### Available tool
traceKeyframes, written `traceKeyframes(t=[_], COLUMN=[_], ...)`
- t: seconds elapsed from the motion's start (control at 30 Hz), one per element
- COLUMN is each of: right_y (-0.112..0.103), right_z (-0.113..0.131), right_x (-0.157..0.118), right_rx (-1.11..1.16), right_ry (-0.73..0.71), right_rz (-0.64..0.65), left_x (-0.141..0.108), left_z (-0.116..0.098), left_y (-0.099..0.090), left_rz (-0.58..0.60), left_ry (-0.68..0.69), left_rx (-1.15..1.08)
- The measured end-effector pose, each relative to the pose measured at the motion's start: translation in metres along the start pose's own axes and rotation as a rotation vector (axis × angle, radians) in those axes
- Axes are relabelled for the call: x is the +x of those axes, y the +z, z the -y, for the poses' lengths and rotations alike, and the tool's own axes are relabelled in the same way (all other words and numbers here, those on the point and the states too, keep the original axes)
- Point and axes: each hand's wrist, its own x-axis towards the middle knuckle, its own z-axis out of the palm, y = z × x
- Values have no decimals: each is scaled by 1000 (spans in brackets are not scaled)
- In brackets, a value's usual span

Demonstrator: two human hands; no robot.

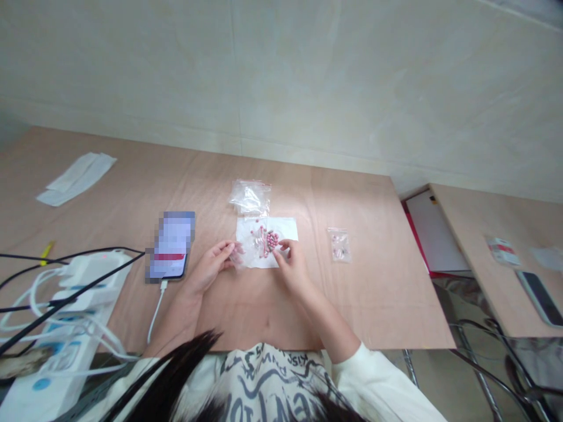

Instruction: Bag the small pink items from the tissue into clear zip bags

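A white sheet of paper (288, 225) lies on the table in front of me, with a cluster of pink beads (272, 239) and a few loose ones on it. My left hand (215, 262) pinches a small clear plastic bag (238, 257) at the sheet's left edge. On the other side, my right hand (290, 264) reaches over the sheet, thumb and forefinger at the beads. Whether a bead sits between those fingertips is too small to make out. Just behind the sheet rests a pile of clear plastic bags (251, 198).
To the right lies a small bag with a few beads (340, 245). A phone (171, 245) on a charging cable is at the left, near a power strip (65, 351) and tangled cables. White tissues (77, 179) lie far left. A second table (475, 223) holds another phone (540, 298).
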Motion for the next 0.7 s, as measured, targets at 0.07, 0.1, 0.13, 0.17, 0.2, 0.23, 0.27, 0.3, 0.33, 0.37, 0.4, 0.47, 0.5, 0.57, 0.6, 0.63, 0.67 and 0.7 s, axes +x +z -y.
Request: traceKeyframes(t=[0.07,0.1,0.13,0.17,0.2,0.23,0.27,0.3,0.33,0.37,0.4,0.47,0.5,0.57,0.6,0.63,0.67,0.7], right_y=[3,5,7,8,9,9,8,8,6,5,3,1,1,1,2,2,2,3], right_z=[-10,-13,-15,-16,-16,-16,-15,-14,-13,-10,-7,3,8,17,21,22,23,21], right_x=[0,-1,-1,-1,0,0,0,1,1,2,2,4,4,5,5,4,4,3], right_rx=[-87,-117,-139,-156,-167,-174,-175,-169,-156,-137,-111,-47,-14,38,60,74,80,74], right_ry=[-12,-24,-35,-43,-49,-51,-52,-52,-50,-47,-41,-34,-40,-73,-89,-97,-91,-76], right_rz=[-5,6,17,24,28,28,26,23,15,2,-16,-37,-28,28,59,77,74,53], left_x=[2,3,3,3,4,3,3,3,3,3,2,2,2,2,2,2,2,2], left_z=[0,0,0,0,0,-1,-1,-2,-2,-3,-4,-4,-4,-4,-3,-3,-2,-2], left_y=[-3,-4,-5,-6,-7,-7,-8,-8,-8,-8,-7,-5,-4,-2,-1,-1,-1,-2], left_rz=[10,15,20,24,27,28,27,23,18,14,13,22,31,44,43,38,29,19], left_ry=[-12,-16,-20,-25,-32,-39,-44,-47,-49,-50,-50,-54,-56,-54,-52,-49,-46,-44], left_rx=[-17,-22,-23,-18,-9,3,18,33,47,60,71,87,90,85,76,64,51,38])
